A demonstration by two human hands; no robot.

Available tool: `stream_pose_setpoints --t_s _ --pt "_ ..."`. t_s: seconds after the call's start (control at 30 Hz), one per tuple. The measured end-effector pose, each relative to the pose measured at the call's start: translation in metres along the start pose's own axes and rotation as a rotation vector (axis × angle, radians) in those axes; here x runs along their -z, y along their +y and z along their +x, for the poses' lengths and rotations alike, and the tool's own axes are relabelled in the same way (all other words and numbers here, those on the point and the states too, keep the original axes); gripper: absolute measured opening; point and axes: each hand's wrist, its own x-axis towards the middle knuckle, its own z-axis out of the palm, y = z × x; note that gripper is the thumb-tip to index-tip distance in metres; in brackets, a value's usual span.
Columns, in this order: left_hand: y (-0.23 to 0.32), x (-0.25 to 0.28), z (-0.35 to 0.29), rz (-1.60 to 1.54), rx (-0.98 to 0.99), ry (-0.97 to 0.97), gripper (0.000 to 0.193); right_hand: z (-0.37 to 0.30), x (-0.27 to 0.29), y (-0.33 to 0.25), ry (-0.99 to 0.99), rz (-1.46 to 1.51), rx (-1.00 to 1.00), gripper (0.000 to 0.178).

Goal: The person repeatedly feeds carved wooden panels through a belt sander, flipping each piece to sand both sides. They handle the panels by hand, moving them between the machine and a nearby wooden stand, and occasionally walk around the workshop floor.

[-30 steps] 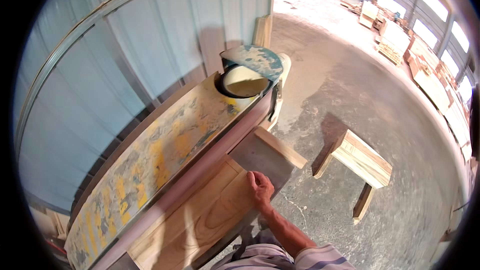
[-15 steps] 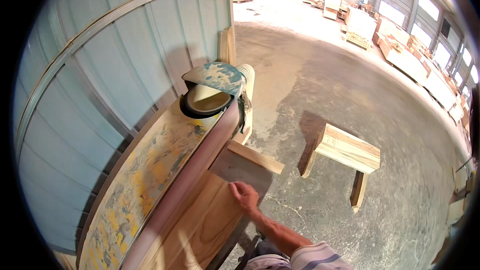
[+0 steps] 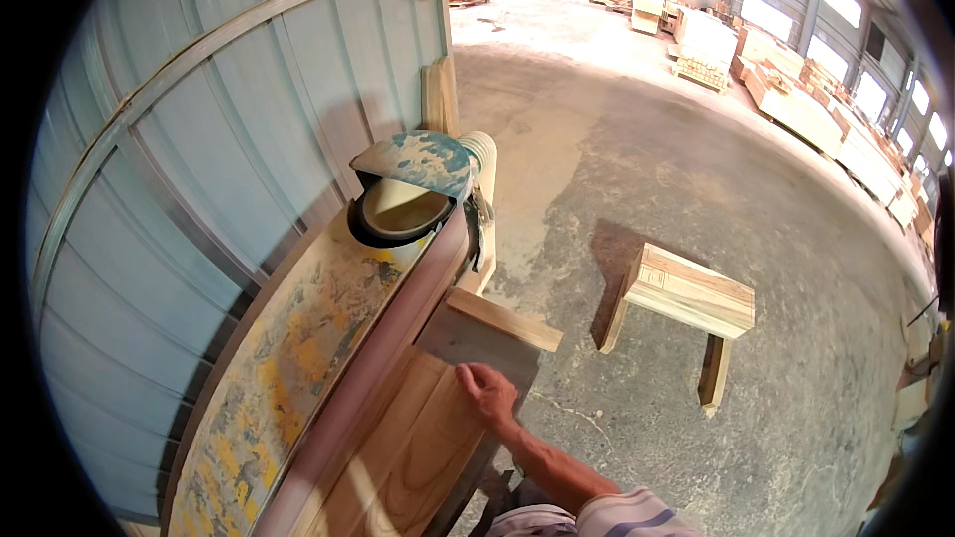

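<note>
My right hand [image 3: 487, 395] is closed at the far right corner of a wooden board [image 3: 423, 438], its fingers curled against the edge. The board lies on the grey metal table [image 3: 487, 343] of a belt sander, its long left side against the reddish upright sanding belt [image 3: 383, 323]. Whether board and belt touch all along cannot be made out. A wooden strip [image 3: 504, 318] lies across the table's far end, apart from the board. My left hand is out of view.
A ribbed hose [image 3: 482, 151] rises behind the machine's hood [image 3: 418, 161]. A metal-sheet wall [image 3: 239, 99] stands close on the left. To the right, a small wooden bench [image 3: 691, 288] stands on the concrete floor [image 3: 637, 179]. Stacked timber [image 3: 796, 104] lines the far right.
The whole view has shifted slightly, with machine and wall appearing a little further left or lower. My right hand keeps its grip at the board's corner.
</note>
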Motion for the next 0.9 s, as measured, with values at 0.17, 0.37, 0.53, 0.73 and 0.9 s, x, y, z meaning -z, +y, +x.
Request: stream_pose_setpoints --t_s 0.17,0.37,0.53,0.73,0.9 --pt "0.003 -0.003 0.002 0.024 0.016 -0.011 0.033 0.022 0.008 0.004 0.007 0.001 -0.026 0.031" --pt "0.012 -0.014 0.009 0.028 0.012 -0.031 0.033 -0.013 -0.006 0.008 -0.088 0.02 0.039 0.032" --pt "0.02 -0.02 0.009 0.021 0.006 -0.049 0.033 -0.043 -0.013 0.001 -0.12 0.016 0.089 0.031" --pt "0.019 -0.014 0.001 0.002 0.017 -0.018 0.033 0.003 0.002 -0.003 -0.032 0.082 -0.005 0.025" --pt "0.015 -0.012 -0.003 0.002 0.034 -0.011 0.032 0.014 0.007 -0.001 -0.029 0.003 -0.013 0.027"
